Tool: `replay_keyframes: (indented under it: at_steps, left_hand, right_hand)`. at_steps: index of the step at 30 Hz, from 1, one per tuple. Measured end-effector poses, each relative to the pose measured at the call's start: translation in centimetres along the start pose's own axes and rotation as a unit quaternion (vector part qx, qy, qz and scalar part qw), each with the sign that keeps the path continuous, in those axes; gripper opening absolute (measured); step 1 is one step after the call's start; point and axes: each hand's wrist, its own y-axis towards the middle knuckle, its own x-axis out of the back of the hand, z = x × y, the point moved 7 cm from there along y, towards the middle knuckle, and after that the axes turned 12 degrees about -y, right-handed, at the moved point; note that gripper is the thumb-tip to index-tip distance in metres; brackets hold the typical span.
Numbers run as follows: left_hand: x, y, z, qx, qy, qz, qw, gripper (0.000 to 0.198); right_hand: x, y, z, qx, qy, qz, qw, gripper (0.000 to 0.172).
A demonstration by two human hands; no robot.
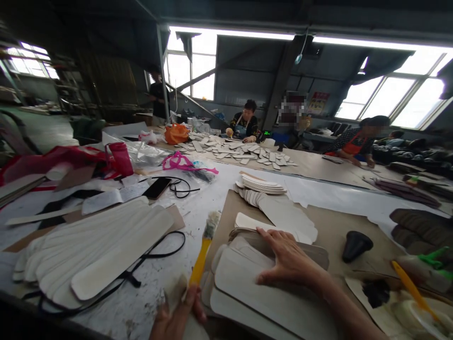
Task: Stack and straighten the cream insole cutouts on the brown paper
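At bottom centre, the left hand (177,318) pinches one yellow-handled brush (204,250). The right hand (288,259), fingers spread, presses flat on a stack of white insole pieces (244,283); their number cannot be counted. One black cone (356,244) stands at right.

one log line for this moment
left hand: holds brush | right hand: flat on insole stack | nearby: black cone

Left hand (177,316) holds brush (204,248), seemingly.
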Motion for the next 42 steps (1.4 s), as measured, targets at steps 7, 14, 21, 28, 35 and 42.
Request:
replay_keyframes:
  at_steps: [7, 14, 21, 28, 35, 42]
  left_hand:
    - [-2.4, 11.5, -3.6, 0.002, 0.056, 0.028, 0.998, 0.042]
    - [-3.4, 17.3, -2.9, 0.026, 0.172, 0.039, 0.984, 0.025]
    - [-2.3, 16.8, -5.7, -0.033, 0.316, -0.006, 0.948, 0.026]
    - [-4.7, 8.7, -4.7, -0.028, 0.318, 0.146, 0.936, 0.055]
    - [-7.8, 3.7, -3.9, -0.039, 0.24, 0.293, 0.925, 0.074]
    - [-7.4, 2.8, -1.0, -0.055, 0.38, 0.164, 0.909, 0.061]
  right_hand:
    - [-0.5, 0.3, -0.6, -0.012, 0.014, 0.006, 1.0, 0.118]
    - [-0.6, 0.6, -0.8, -0.003, 0.028, 0.004, 1.0, 0.119]
    - [-0.7, 0.5, -1.0, -0.005, 0.03, 0.006, 1.0, 0.119]
    - [-0.6, 0.2, -1.1, 0.002, 0.028, -0.018, 0.999, 0.116]
    - [-0.3, -0.4, -1.0, 0.008, 0.034, -0.031, 0.999, 0.115]
    - [-0.6, -2.1, 0.5, 0.02, 0.016, -0.053, 0.998, 0.095]
